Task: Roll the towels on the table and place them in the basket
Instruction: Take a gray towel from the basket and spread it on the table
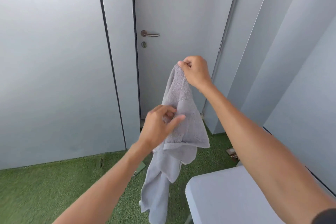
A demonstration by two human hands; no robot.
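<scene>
A grey towel (pixel 183 114) hangs in the air in front of me, loose and crumpled, its lower end dangling down to about the level of the table. My right hand (pixel 196 72) pinches its top corner high up. My left hand (pixel 160 125) is lower and grips a fold along the towel's left edge between thumb and fingers. The corner of a grey table (pixel 227 196) shows at the bottom right, below my right forearm. No basket is in view.
A grey door (pixel 181 23) with a metal handle (pixel 150 34) stands straight ahead between grey wall panels. Green artificial turf (pixel 54 187) covers the floor. A phone (pixel 140 168) lies on the turf beneath my left arm, and a small brown object (pixel 232 153) lies at the right wall.
</scene>
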